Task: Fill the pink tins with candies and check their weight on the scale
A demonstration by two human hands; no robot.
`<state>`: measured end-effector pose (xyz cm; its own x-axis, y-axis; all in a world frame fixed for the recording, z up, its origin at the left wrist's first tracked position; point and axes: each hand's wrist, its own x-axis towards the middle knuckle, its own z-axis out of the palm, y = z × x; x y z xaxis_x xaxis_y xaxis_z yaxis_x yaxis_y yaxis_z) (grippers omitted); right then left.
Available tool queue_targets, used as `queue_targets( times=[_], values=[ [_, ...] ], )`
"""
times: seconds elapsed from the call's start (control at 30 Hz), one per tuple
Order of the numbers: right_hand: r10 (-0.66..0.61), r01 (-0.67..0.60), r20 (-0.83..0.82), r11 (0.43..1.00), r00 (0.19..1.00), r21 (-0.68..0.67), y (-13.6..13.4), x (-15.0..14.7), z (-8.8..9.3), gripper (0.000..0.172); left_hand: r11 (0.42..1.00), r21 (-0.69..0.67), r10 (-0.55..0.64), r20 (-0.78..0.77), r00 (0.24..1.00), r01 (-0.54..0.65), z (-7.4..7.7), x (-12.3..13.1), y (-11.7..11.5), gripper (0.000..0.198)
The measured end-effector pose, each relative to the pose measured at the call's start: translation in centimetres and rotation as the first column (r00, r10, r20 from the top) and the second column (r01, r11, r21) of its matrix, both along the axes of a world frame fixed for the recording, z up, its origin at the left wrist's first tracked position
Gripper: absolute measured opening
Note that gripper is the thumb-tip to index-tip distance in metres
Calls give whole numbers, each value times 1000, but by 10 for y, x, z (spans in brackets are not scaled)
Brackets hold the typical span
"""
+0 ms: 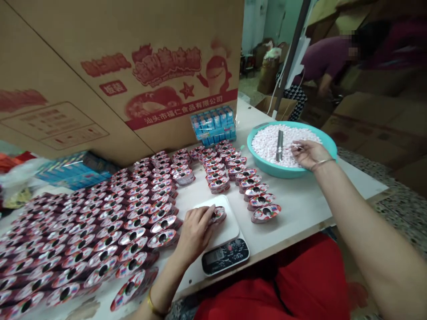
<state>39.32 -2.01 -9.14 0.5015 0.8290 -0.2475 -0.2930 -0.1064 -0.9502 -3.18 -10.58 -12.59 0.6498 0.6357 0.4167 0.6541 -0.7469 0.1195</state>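
Observation:
My left hand [196, 229] is closed around a small oval container [218, 215] with a red-and-white printed top and a dark round hole. That container rests on the white platform of a digital kitchen scale [226, 257]. The display digits are too blurred to read. To the right, my right hand [308, 153] is over a turquoise basin [290, 171] full of small pale pink-white pieces [267, 144]. Its fingertips are pinched together at the surface of the pieces; what they hold is too small to make out. A flat metal strip [279, 146] lies on the pieces beside this hand.
Rows of similar oval containers [133, 235] cover the table's left side, with shorter rows [256, 189] behind and right of the scale. Blue wrapped packs [213, 124] stand against a large cardboard carton [183, 26]. A person [322, 60] bends over among boxes at the back right.

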Motion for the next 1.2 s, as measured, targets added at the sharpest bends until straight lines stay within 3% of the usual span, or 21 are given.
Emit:
queue_targets(
  times=[0.2,0.33,0.47,0.57,0.6,0.67,0.73,0.77,0.87,1.0,1.1,1.2],
  values=[
    [-9,12,-57,999,998,38,2,1,-12,20,977,-7,213,57,975,-213,18,-14,68,54],
    [-40,41,-13,999,999,26,4,-1,-15,20,968,-107,225,-46,973,-229,9,-18,107,52],
    [-107,111,115,993,988,-31,7,-1,-17,18,973,-155,164,-65,984,-173,-1,-17,127,44],
    [-131,177,316,977,940,-122,12,5,-21,18,941,-49,330,-77,941,-334,6,-26,142,31],
    [-75,177,460,967,885,-184,14,8,-21,17,915,-2,400,-113,910,-403,9,-29,147,28],
    [167,151,735,927,657,-345,18,13,-23,11,877,60,477,-217,852,-476,14,-36,158,25],
    [415,127,827,862,379,-491,22,15,-24,12,879,64,467,-311,828,-472,15,-39,166,22],
    [480,115,825,840,298,-530,23,15,-24,22,886,55,451,-339,826,-461,14,-39,168,20],
    [539,95,822,823,185,-561,23,11,-26,33,902,53,420,-343,840,-429,18,-40,169,17],
    [478,42,865,871,152,-489,17,8,-27,17,909,98,417,-210,884,-406,46,-43,146,14],
    [349,88,907,922,237,-378,15,11,-32,13,947,33,320,-158,934,-319,72,-36,107,12],
    [126,174,896,960,426,-218,18,15,-38,15,971,-121,183,-183,966,-207,78,-16,62,11]
  ],
)
